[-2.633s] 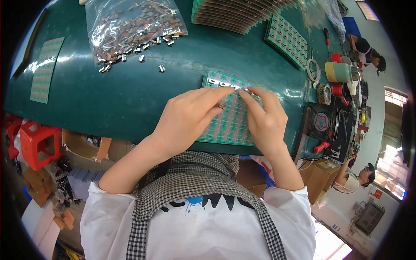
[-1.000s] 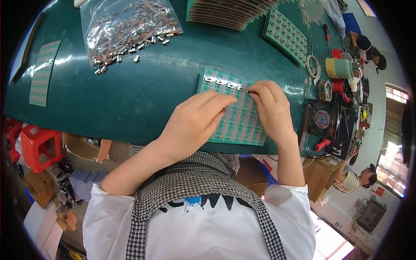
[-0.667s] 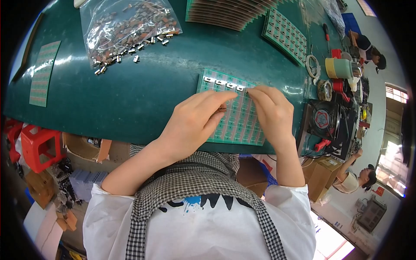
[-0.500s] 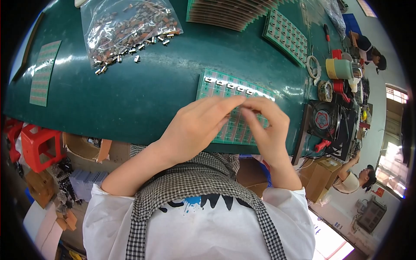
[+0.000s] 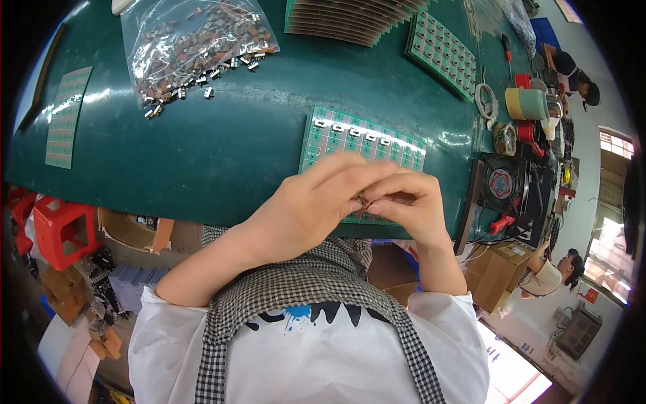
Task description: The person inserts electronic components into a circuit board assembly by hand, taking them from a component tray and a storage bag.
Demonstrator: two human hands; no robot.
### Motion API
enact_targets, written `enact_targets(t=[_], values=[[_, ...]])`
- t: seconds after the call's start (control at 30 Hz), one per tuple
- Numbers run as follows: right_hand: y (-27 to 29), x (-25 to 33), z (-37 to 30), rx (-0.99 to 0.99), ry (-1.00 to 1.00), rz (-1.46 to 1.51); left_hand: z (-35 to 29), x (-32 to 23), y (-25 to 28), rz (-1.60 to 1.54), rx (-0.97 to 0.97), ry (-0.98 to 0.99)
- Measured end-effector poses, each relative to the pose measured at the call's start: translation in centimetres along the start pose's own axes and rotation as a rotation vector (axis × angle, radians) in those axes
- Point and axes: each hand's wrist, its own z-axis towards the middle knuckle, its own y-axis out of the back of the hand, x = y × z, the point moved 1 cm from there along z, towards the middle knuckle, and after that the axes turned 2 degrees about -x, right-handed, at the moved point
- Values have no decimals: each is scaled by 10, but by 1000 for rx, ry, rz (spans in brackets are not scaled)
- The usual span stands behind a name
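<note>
My left hand (image 5: pixel 316 202) and my right hand (image 5: pixel 410 202) meet over the near part of a green circuit board panel (image 5: pixel 316 149). Fingers and thumbs of both are closed in a pinch round a small brown and metallic piece (image 5: pixel 364 201), which looks like one of the slide switches from the bag; most of it is hidden by the fingertips. Along the panel's far edge sits a row of several slide switches (image 5: pixel 354 132). The panel's other visible cells are bare, and its middle lies under my hands.
A clear plastic bag (image 5: pixel 195 40) spills loose slide switches at the far left. Fanned boards (image 5: pixel 343 23) and a filled panel stack (image 5: pixel 441 54) stand at the back. Another bare panel (image 5: pixel 67 118) lies left. A fan (image 5: pixel 501 185) stands right; two people are beyond.
Both hands have drawn nearer to me, down the panel. The fingertips have turned so the small piece between them now shows. The switch row looks the same.
</note>
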Motion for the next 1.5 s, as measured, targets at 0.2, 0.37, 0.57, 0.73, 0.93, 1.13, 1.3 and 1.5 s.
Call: enact_targets(t=[0.2, 0.37, 0.57, 0.73, 0.93, 1.13, 1.3, 1.5], values=[[3, 10, 6, -148, 240, -336, 3, -1, 16, 178, -28, 25], [33, 5, 16, -472, 333, -979, 10, 43, 83, 1175, -403, 158], [30, 11, 20, -377, 373, -1093, 7, 55, 99, 1188, -385, 208], [32, 11, 19, -346, 362, -1108, 7, 55, 98, 1128, -362, 268], [32, 8, 19, -353, 411, -1148, 6, 55, 98, 1152, -360, 233], [30, 8, 20, -319, 447, -1215, 6, 49, 97, 1169, -351, 135], [33, -1, 13, -332, 565, -1286, 11, 20, 66, 560, -304, 128], [-5, 14, 0, -399, 322, -923, 4, -3, 19, 482, -62, -134]])
